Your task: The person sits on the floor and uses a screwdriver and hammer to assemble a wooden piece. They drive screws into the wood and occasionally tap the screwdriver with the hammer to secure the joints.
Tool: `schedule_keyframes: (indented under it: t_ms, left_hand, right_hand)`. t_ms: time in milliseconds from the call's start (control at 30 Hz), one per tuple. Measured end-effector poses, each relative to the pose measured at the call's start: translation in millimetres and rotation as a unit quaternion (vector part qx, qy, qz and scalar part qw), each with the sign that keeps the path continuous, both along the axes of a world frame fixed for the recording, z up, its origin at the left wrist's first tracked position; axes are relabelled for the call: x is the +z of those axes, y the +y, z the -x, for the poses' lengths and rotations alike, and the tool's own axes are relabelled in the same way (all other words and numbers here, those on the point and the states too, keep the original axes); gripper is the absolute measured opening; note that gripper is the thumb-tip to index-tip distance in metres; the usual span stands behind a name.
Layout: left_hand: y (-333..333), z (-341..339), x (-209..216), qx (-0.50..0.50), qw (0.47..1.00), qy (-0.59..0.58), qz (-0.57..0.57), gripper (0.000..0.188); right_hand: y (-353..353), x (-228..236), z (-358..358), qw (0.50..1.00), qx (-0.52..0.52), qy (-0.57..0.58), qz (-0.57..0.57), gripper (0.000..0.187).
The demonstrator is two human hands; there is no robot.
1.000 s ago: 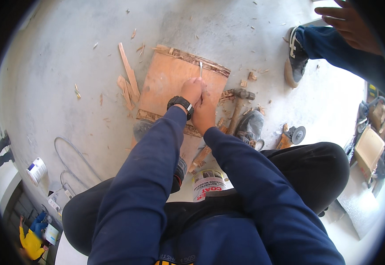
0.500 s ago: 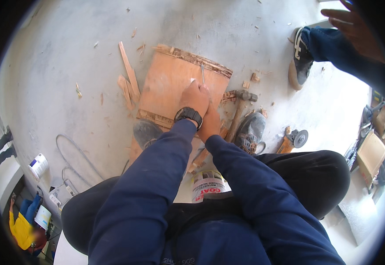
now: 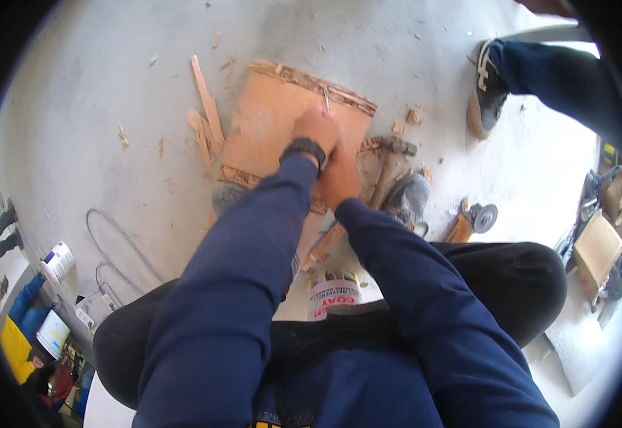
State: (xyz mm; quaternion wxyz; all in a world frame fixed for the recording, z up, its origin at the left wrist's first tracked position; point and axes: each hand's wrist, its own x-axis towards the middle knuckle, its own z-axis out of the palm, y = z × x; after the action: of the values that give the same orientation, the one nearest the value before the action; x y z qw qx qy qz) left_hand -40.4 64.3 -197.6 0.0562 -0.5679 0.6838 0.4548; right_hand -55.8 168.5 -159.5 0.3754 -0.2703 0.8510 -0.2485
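Note:
A square wooden panel [image 3: 264,121], orange-brown with splintered, layered edges, lies on the floor between my shoes. My left hand [image 3: 316,130], with a black watch at its wrist, is closed over the panel around a slim metal-shafted hand tool [image 3: 327,98]. Its shaft points away from me to the panel's ragged far edge; the handle is hidden, so its exact kind does not show. Just behind and against it, my right hand [image 3: 339,175] is closed too, around the tool's rear part. A hammer [image 3: 398,146] with a wooden handle lies right of the panel, by my right shoe.
An orange angle grinder [image 3: 471,221] lies farther right. Wood strips [image 3: 207,100] and splinters litter the floor. Near my lap stands a printed bucket [image 3: 336,291]. Another person's leg and shoe [image 3: 489,100] are at upper right. A cable [image 3: 122,239] and a white tub [image 3: 58,262] are at left.
Both hands have pushed slightly forward over the panel, and less of the tool's shaft shows. The other person's hand at upper right has mostly left view. At lower left, the yellow-clad person has shifted.

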Motion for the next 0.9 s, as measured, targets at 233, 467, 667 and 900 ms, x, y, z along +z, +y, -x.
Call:
schedule_keyframes:
  t_ms: [233,467,667,900]
  left_hand:
    - [-13,4,-66,-0.222,0.972,0.014,0.079,0.027]
    - [44,0,-111,-0.197,0.973,0.043,0.112,0.021]
    - [20,7,-104,-0.132,0.984,0.068,0.102,0.019]
    - [-26,8,-86,-0.126,0.981,0.079,0.126,0.019]
  right_hand:
    - [9,-51,1,0.987,-0.029,-0.009,0.160,0.049]
    - [46,-110,15,0.976,0.172,0.111,0.073,0.041]
    - [42,-72,34,0.996,0.060,-0.028,0.061,0.044]
    - [37,-68,40,0.991,-0.010,-0.057,0.121,0.049]
